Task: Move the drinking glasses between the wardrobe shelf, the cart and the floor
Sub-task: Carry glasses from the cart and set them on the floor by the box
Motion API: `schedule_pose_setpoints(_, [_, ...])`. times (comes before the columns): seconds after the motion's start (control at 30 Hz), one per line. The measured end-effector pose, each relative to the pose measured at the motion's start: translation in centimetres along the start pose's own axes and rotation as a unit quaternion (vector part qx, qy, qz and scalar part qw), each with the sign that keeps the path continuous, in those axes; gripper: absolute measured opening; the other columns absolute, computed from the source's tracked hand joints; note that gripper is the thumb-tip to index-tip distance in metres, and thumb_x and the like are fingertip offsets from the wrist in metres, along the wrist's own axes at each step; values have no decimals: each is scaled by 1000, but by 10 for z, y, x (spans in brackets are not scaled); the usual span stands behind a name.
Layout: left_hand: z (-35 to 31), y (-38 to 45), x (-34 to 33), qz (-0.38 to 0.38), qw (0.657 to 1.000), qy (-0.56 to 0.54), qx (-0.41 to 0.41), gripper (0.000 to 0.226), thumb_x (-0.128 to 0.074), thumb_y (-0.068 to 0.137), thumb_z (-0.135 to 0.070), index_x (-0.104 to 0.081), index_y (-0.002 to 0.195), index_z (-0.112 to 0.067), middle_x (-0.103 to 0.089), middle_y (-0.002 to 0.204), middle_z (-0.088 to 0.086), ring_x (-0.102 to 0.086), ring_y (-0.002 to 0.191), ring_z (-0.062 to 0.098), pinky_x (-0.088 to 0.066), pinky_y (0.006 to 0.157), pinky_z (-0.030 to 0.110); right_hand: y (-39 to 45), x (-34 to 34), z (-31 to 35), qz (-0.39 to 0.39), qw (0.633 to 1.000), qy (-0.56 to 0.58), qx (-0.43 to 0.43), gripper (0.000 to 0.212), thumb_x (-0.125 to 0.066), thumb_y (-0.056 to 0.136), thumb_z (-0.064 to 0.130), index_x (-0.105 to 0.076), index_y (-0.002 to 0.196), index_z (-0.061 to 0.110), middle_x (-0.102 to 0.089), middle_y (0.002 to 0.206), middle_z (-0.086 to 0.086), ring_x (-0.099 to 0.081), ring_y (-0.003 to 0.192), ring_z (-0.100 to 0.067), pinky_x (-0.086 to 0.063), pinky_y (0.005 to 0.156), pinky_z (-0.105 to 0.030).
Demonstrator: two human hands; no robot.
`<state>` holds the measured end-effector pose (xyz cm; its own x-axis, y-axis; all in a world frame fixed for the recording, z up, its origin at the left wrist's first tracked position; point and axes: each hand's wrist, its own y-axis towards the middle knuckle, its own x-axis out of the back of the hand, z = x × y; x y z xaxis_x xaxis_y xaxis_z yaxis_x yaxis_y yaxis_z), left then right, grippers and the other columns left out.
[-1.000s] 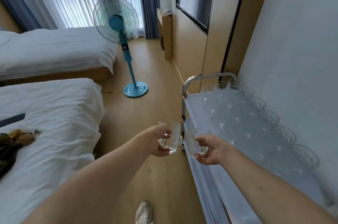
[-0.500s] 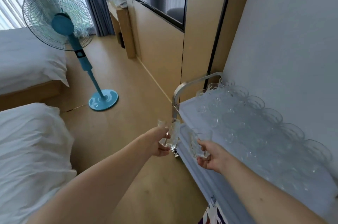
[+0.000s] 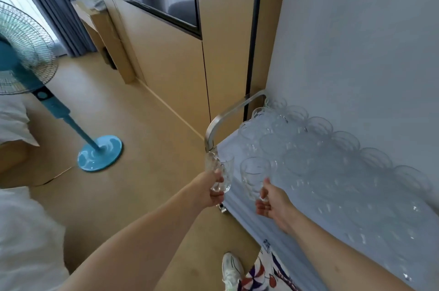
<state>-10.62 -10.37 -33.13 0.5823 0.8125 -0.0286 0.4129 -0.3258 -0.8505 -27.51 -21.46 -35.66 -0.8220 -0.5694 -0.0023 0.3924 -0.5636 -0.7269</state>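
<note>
Cart (image 3: 215, 124) top, right half of frame, already crowded with rows of clear glasses (image 3: 316, 160); most of load looks delivered, two more arriving. Wardrobe shelf not in view, so remaining count unknown.

Left hand (image 3: 209, 192), centre frame, fingers curled round faceted glass (image 3: 219, 173) just off cart's near corner, over floor (image 3: 147, 152). Right hand (image 3: 273, 202) pinches base of second glass (image 3: 255, 175) above cart's cloth edge. Both glasses upright, empty, transparent, cut-pattern walls.
</note>
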Motion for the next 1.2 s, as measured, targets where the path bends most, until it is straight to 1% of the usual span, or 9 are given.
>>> schedule_pose_setpoints(0.13, [-9, 28, -12, 10, 999, -41, -10, 22, -58, 103, -28, -61, 98, -6, -57, 112, 15, -56, 91, 28, -54, 70, 34, 20, -8, 2, -14, 999, 33, 9, 48, -45, 105, 47, -46, 72, 12, -50, 78, -15, -46, 68, -24, -49, 63, -33])
schedule_pose_setpoints(0.27, [-16, 55, -23, 9, 998, -61, -25, 21, -58, 104, -26, -63, 106, -7, -60, 105, 7, -55, 88, 23, -52, 67, 31, 39, -10, 0, -38, 998, 34, 25, 48, -47, 105, 44, -48, 70, 11, -55, 73, -13, -52, 71, -26, -54, 69, -37])
schedule_pose_setpoints(0.4, [-17, 79, -29, 13, 999, -43, -27, 19, -51, 105, -19, -64, 100, -6, -59, 103, 6, -54, 93, 20, -51, 76, 30, 57, -13, -9, -55, 997, 42, 46, 51, -45, 106, 42, -46, 65, 13, -60, 75, -14, -56, 70, -24, -56, 70, -35])
schedule_pose_setpoints(0.53, [-22, 91, -31, 40, 999, 13, -23, 24, -46, 101, -13, -60, 82, -10, -54, 96, 5, -52, 83, 16, -51, 78, 29, 67, -17, -18, -78, 992, 80, 56, 51, -48, 105, 41, -46, 64, 11, -63, 77, -15, -59, 73, -25, -56, 79, -43])
schedule_pose_setpoints(0.7, [-28, 103, -32, 65, 994, 87, -33, 23, -49, 104, -20, -63, 88, -11, -53, 95, 3, -48, 76, 15, -54, 76, 24, 68, -26, -26, -126, 981, 135, 62, 47, -52, 104, 39, -58, 68, 9, -66, 76, -15, -61, 75, -26, -55, 88, -54])
schedule_pose_setpoints(0.8, [-28, 105, -35, 80, 989, 122, -37, 29, -48, 107, -29, -63, 90, -12, -53, 95, 1, -47, 80, 16, -52, 87, 30, 69, -35, -30, -146, 976, 152, 60, 47, -53, 103, 40, -61, 71, 7, -71, 84, -20, -64, 75, -27, -54, 90, -56])
schedule_pose_setpoints(1.0, [-35, 109, -36, 81, 970, 215, -77, 27, -49, 107, -29, -71, 100, -14, -63, 117, -2, -53, 107, 9, -51, 97, 38, 76, -40, -34, -177, 974, 132, 57, 41, -55, 101, 47, -73, 76, 19, -74, 84, -8, -70, 83, -27, -57, 89, -54])
schedule_pose_setpoints(1.1, [-41, 113, -32, 89, 963, 239, -81, 22, -56, 103, -25, -75, 100, -14, -67, 115, -4, -57, 105, 8, -51, 93, 34, 76, -44, -36, -198, 971, 113, 76, 41, -54, 100, 51, -71, 78, 21, -71, 82, -9, -66, 77, -19, -56, 85, -54])
schedule_pose_setpoints(1.2, [-46, 120, -26, 84, 965, 234, -88, 12, -72, 94, -26, -79, 96, -16, -75, 108, -3, -65, 104, 13, -52, 84, 29, 74, -55, -36, -231, 964, 106, 84, 40, -53, 99, 55, -72, 81, 26, -72, 83, 0, -69, 83, -16, -56, 83, -48])
